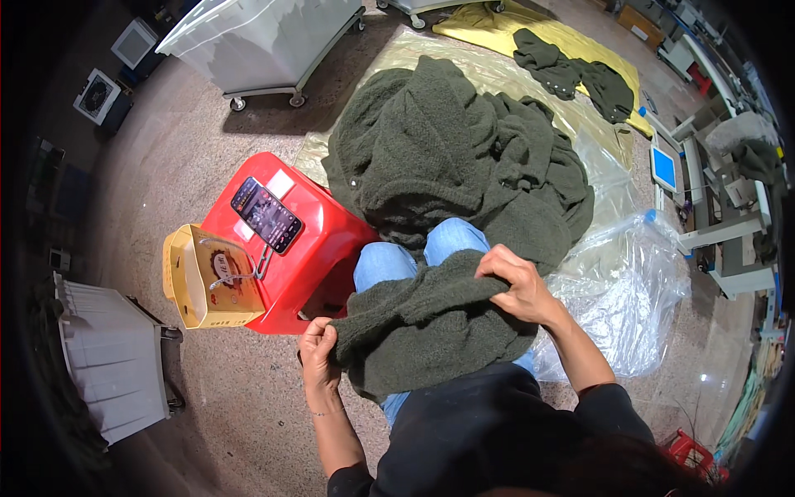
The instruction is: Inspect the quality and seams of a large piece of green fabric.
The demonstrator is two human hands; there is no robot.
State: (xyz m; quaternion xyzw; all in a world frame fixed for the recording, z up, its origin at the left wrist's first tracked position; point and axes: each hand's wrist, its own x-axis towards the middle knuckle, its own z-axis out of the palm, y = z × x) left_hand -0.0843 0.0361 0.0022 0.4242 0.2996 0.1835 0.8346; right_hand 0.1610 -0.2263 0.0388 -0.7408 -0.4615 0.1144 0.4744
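Across my lap lies a dark green knitted garment (439,356), its folded edge stretched between my two hands. My left hand (317,348) pinches the left end of that edge, thumb on top. At the other end my right hand (517,286) grips the knit with curled fingers. The garment's full shape is hidden by its folds. Just beyond my knees a large heap of similar dark green knitwear (422,141) rests on plastic sheeting (613,290).
To my left stands a red plastic stool (323,228) with a phone (265,214) on it; a yellow paper bag (186,282) hangs at its side. Wheeled grey bins (257,50) stand beyond and at far left. More green knitwear (571,74) lies on a yellow sheet (489,31). Machines line the right.
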